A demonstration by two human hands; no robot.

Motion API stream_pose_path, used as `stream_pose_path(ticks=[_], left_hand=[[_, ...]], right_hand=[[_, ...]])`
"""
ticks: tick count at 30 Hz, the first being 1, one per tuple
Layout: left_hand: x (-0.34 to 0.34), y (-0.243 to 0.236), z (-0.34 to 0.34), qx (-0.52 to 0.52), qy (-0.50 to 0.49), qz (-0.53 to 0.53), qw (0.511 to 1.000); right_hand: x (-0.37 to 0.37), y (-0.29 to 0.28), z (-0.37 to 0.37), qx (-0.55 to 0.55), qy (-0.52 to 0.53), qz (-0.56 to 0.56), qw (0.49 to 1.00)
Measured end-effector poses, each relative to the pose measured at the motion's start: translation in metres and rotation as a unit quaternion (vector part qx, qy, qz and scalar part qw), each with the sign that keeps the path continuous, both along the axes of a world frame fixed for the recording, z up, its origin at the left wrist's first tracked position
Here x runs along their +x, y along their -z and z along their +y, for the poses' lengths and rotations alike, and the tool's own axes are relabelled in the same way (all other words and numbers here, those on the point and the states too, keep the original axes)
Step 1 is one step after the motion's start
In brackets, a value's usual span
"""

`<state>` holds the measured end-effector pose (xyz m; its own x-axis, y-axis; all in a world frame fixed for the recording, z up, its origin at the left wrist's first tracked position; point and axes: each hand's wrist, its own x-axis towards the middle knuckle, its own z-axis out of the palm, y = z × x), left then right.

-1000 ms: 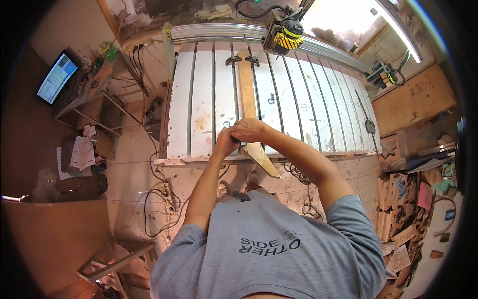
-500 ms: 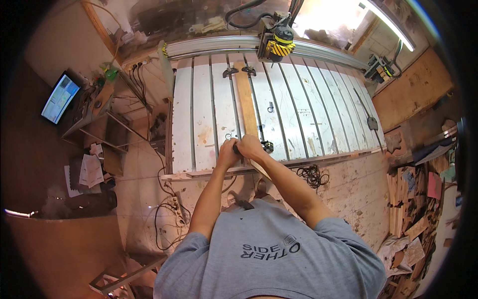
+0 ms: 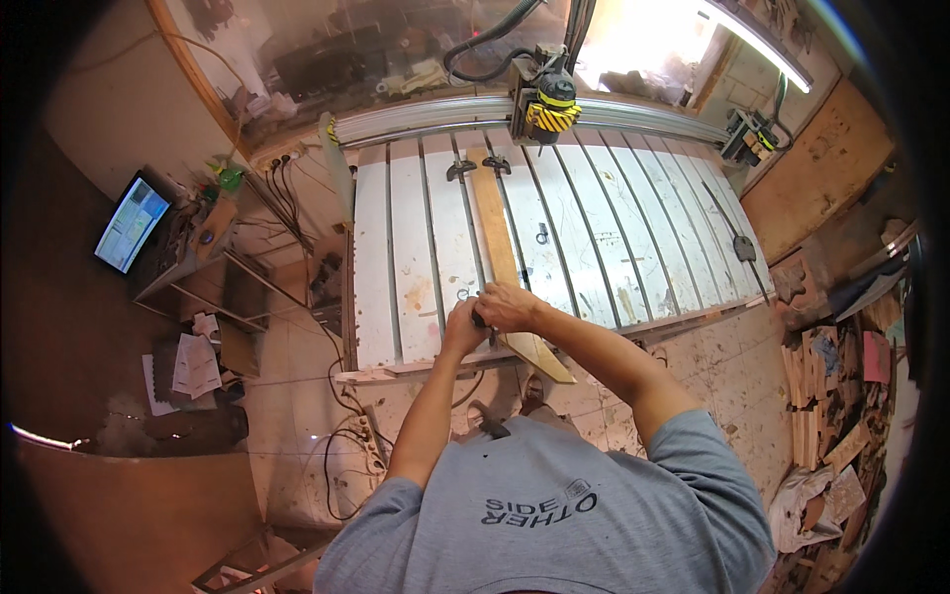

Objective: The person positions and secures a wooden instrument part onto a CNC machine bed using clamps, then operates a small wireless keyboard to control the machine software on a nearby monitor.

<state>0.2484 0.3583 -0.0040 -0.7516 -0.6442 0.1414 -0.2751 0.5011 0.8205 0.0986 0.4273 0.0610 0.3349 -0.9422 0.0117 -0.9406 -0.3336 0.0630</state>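
A long narrow wooden board [image 3: 498, 238] lies along the slotted white machine bed [image 3: 406, 267], its near end jutting over the front edge. At its far end, two black clamps [image 3: 461, 170] [image 3: 496, 165] flank it. My left hand [image 3: 462, 329] is closed round a small black clamp part [image 3: 479, 319] at the board's near left side. Just above and right of it, my right hand [image 3: 509, 308] reaches across the board with curled fingers meeting that same part. Much of the part is hidden by my fingers.
The machine's spindle [image 3: 552, 104] hangs from a metal gantry [image 3: 426, 119] across the far side. A monitor [image 3: 133, 223] and desk stand left. Cables [image 3: 346, 436] and a power strip lie on the floor; scrap wood [image 3: 807, 396] is piled at right.
The view has shifted, so the bed appears lower. My right hand has turned more sideways over the board, and more of the board's near end shows. The clamp right of the board is now covered.
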Motion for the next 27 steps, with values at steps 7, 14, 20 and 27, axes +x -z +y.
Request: stream_pose_path(ticks=[7,14,20,27], left_hand=[[-0.003,0.011,-0.005,-0.003,0.000,0.008,1.000],[0.009,0.017,-0.016,0.026,0.037,0.018,0.999],[0.010,0.025,-0.014,0.124,0.071,0.066,0.988],[0.080,0.046,0.006,0.128,-0.118,0.153,0.973]], right_hand=[[0.043,0.006,0.006,0.013,0.357,-0.162,0.920],[0.022,-0.018,0.079,-0.074,0.405,-0.403,0.817],[-0.015,0.043,0.248,-0.179,0.590,-0.532,0.581],[0.008,0.093,0.367,-0.191,0.712,-0.552,0.389]])
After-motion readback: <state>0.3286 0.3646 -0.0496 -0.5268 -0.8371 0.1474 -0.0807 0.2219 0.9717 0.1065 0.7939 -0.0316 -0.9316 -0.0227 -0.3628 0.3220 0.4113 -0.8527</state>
